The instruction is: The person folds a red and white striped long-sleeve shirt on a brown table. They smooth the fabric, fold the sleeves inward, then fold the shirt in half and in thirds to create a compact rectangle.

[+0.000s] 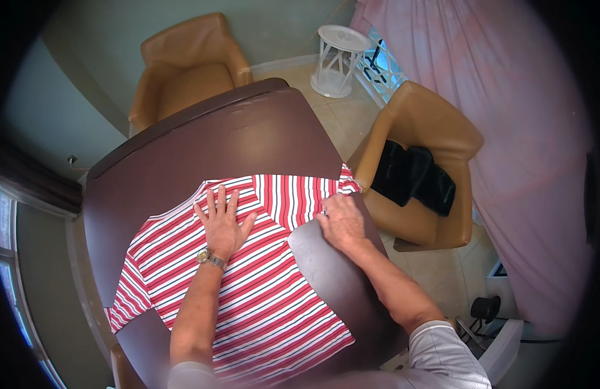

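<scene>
A red, white and navy striped short-sleeved shirt (261, 277) lies spread on a brown padded tabletop (241, 131), its collar toward the far left. My left hand (224, 223), wearing a metal-band wristwatch (211, 258), rests flat on the shirt near the shoulder, fingers apart. At the lower edge of the right sleeve (295, 197) is my right hand (343, 221), slightly blurred. Its fingers are curled onto the sleeve fabric, and the fingertips are partly hidden. The end of that sleeve is crumpled and reaches the table's right edge. The other sleeve (132, 291) lies spread at the left.
A tan armchair (188, 73) stands beyond the table. Another tan armchair (421, 126), close to the right edge, holds a dark cloth (412, 175). Farther back are a white round side table (341, 39) and a pink curtain (514, 146).
</scene>
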A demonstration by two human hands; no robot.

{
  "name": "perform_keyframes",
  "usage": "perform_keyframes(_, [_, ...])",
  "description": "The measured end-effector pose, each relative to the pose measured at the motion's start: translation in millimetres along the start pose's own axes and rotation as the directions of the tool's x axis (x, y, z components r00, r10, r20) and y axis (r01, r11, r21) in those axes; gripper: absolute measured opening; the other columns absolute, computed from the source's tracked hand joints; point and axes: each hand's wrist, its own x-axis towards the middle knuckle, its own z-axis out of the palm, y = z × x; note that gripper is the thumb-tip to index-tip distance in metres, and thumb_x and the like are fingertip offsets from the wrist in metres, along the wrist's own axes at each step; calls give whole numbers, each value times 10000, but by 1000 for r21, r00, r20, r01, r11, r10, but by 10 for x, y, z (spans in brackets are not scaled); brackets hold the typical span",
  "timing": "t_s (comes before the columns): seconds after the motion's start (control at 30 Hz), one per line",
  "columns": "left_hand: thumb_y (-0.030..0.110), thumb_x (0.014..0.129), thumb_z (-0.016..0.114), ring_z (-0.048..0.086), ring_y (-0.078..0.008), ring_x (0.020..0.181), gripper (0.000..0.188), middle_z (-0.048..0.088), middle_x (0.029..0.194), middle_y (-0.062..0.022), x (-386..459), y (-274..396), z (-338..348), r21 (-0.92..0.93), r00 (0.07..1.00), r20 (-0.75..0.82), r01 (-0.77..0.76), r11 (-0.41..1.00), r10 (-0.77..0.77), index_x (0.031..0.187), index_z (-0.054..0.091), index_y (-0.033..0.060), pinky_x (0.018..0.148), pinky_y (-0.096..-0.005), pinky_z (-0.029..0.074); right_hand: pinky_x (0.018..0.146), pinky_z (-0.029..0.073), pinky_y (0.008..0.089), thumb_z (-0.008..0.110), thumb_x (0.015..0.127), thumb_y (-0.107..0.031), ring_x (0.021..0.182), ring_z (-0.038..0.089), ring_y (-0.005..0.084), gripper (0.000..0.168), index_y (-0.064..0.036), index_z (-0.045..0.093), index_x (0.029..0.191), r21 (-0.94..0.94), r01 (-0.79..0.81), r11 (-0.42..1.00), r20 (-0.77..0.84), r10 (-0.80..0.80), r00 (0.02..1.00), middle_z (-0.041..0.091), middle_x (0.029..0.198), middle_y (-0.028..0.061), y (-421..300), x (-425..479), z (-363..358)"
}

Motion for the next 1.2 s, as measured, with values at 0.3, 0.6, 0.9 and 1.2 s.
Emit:
perform_keyframes(0.3, [710,998,583,97,-414,1692,846,287,1796,-175,7,-4,-27,10,1000,-2,-13,1000,13,1658,492,187,1285,-779,-13,955,573,537,706,969,-454,1117,743,405,437,-59,755,1148,138,-520,843,63,517,854,788,1142,220,658,735,-183])
perform_keyframes(0.6, [702,994,600,99,-375,1697,852,275,1804,-142,25,6,42,26,1000,-4,-12,1000,12,1664,476,191,1306,-747,-11,905,595,430,686,917,-81,1038,774,308,206,-56,802,1085,502,-646,575,181,661,728,820,1031,134,1219,1215,130])
perform_keyframes(0.9, [699,992,612,107,-381,1693,847,282,1800,-144,24,45,54,16,1000,-6,-21,1000,21,1655,484,188,1306,-747,-11,1082,520,413,610,980,16,1221,656,297,525,10,527,1498,811,-503,298,19,847,532,651,1387,209,1452,-155,398])
perform_keyframes(1.2, [697,1002,598,135,-391,1689,829,308,1791,-155,8,-17,58,23,999,-26,-20,1000,20,1646,503,185,1304,-752,-1,1197,441,486,723,982,-129,1397,567,399,510,-9,588,1459,477,-56,877,-206,173,963,617,1460,228,-367,-44,166])
